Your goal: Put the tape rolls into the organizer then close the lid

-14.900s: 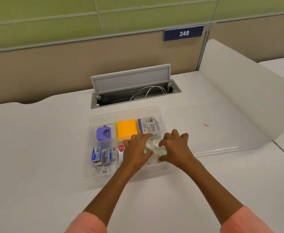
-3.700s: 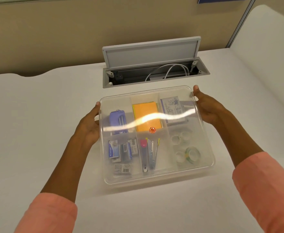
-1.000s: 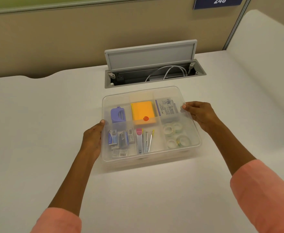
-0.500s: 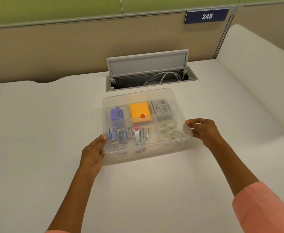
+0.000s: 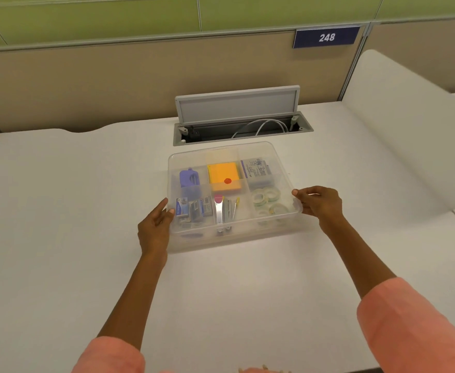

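The clear plastic organizer [image 5: 237, 239] sits mid-desk with its transparent lid [image 5: 284, 168] lying flat on top. Through the lid I see several clear tape rolls [image 5: 268, 201] in the front right compartment. My left hand [image 5: 155, 228] presses against the front left corner, thumb on the lid's rim. My right hand [image 5: 319, 203] curls around the front right corner, fingertips on the rim. Other compartments hold an orange sticky-note pad [image 5: 224, 176], a purple item [image 5: 189, 178], staple boxes [image 5: 194, 210] and a printed box [image 5: 258, 172].
Behind the organizer an open cable hatch [image 5: 244, 130] shows white cables, its grey flap [image 5: 237, 106] standing up. A white curved divider panel [image 5: 409, 130] rises on the right. A beige partition with a "248" sign [image 5: 326, 37] closes the back.
The lid, off 14.9 s ago, now covers the organizer. Over the last second both hands slid along its sides from the middle toward the front corners.
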A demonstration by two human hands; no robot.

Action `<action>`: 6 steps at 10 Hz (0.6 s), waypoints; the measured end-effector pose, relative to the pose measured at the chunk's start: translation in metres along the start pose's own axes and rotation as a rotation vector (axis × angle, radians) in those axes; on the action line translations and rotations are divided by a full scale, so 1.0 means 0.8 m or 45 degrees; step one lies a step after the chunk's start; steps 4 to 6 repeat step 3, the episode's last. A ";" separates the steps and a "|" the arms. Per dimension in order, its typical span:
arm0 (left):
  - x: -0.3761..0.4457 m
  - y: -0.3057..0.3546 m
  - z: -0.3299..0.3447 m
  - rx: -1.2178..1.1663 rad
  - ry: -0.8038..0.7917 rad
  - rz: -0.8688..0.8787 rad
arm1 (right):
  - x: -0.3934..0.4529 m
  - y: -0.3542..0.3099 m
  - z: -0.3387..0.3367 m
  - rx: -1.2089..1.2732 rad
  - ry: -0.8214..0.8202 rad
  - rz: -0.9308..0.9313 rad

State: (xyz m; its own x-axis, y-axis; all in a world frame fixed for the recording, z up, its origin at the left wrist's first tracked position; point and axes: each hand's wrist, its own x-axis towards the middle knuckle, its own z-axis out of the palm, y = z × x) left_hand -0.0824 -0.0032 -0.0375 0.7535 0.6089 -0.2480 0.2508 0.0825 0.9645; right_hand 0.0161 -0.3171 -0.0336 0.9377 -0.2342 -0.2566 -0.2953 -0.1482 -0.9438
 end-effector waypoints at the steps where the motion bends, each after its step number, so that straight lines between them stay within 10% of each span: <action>1: -0.008 0.004 0.004 0.210 0.134 0.096 | -0.013 -0.002 -0.009 0.012 0.027 -0.102; 6: -0.001 0.033 0.012 0.571 0.163 0.460 | -0.025 -0.047 -0.014 0.125 -0.031 -0.267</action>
